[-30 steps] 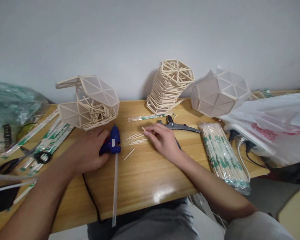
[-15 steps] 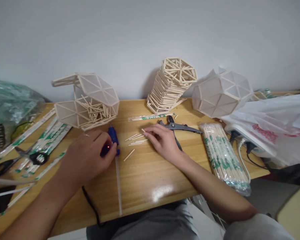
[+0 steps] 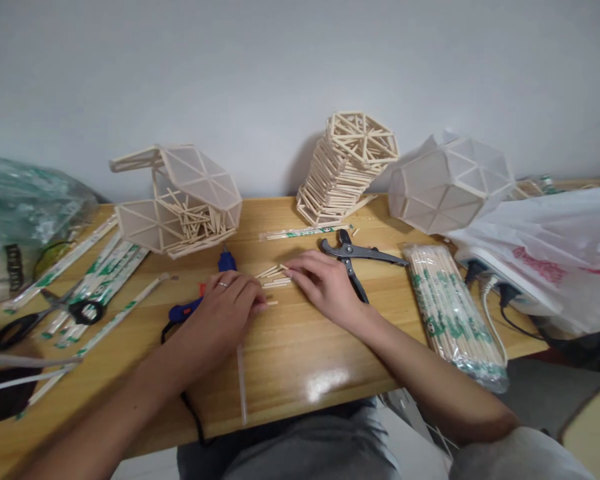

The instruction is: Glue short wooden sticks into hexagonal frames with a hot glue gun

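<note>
My left hand (image 3: 230, 303) is closed over a short wooden stick (image 3: 272, 303), whose end sticks out past the fingertips. Partly under and behind that hand lies a blue glue gun (image 3: 227, 261), with a clear glue stick (image 3: 242, 387) trailing toward the table's front edge. My right hand (image 3: 317, 280) pinches the end of another short stick (image 3: 283, 267) between thumb and forefinger. Several short sticks (image 3: 276, 282) lie between the two hands. Just behind my right hand rest dark-handled pliers (image 3: 349, 250), their jaws apart.
Along the wall stand an open stick box (image 3: 200, 183) holding loose sticks, a tall stick tower (image 3: 337, 173) and a paper-covered polyhedron (image 3: 447, 187). Scissors (image 3: 55, 310) and wrapped chopsticks (image 3: 105, 277) lie left; a chopstick pack (image 3: 450, 307) and power strip (image 3: 510, 283) are right.
My left hand has let go of the glue gun, which now lies on the table, and has moved right to a stick. My right hand still pinches its stick, lowered slightly among the others.
</note>
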`<state>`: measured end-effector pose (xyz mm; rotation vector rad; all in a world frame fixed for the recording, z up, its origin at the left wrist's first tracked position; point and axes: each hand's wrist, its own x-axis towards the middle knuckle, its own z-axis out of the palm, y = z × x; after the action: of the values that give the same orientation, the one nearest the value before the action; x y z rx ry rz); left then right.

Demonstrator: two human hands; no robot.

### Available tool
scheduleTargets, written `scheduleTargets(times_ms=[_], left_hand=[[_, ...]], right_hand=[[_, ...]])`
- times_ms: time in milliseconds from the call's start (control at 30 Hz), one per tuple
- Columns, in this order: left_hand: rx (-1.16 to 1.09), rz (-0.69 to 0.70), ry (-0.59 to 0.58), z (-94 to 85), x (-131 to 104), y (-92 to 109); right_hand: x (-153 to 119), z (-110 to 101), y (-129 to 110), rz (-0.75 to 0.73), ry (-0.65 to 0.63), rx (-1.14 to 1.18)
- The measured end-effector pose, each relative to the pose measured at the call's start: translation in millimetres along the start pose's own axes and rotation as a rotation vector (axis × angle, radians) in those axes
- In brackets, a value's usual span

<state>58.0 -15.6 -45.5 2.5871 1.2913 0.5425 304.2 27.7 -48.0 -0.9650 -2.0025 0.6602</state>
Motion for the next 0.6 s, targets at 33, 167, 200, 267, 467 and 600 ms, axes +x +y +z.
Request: scheduleTargets(times_ms=[33,167,200,267,467,600], left_hand=[[-0.019,-0.015,0.028,-1.2,1.1,-1.1],[-0.053,-0.042,0.158,-8.7,5.4,-5.4],[-0.05,-0.037,0.196,-10.4,6.1,-6.5],[-0.04,-0.016,0.262,-12.3,6.7,-8.2],[-0.034,0.004,0.318,-11.3,7.7,-10.1],[-0.02,-0.013,0.331,-12.0,8.1,-10.0]], right_hand=[[0.0,-0.2,-0.4,-0.006,-0.005,0.003],[-0.6,-0.9,-1.7,-0.048,-0.041,0.007],[-0.9,-0.9,-1.7,-0.06,-0.053,0.004],[-1.7,-0.3,-1.3,-0.082,-0.073,-0.004],[-3.4,3.0,0.5,-0.111,-0.123,-0.027],[-3.3,3.6,-0.3,-0.114,-0.137,-0.029]])
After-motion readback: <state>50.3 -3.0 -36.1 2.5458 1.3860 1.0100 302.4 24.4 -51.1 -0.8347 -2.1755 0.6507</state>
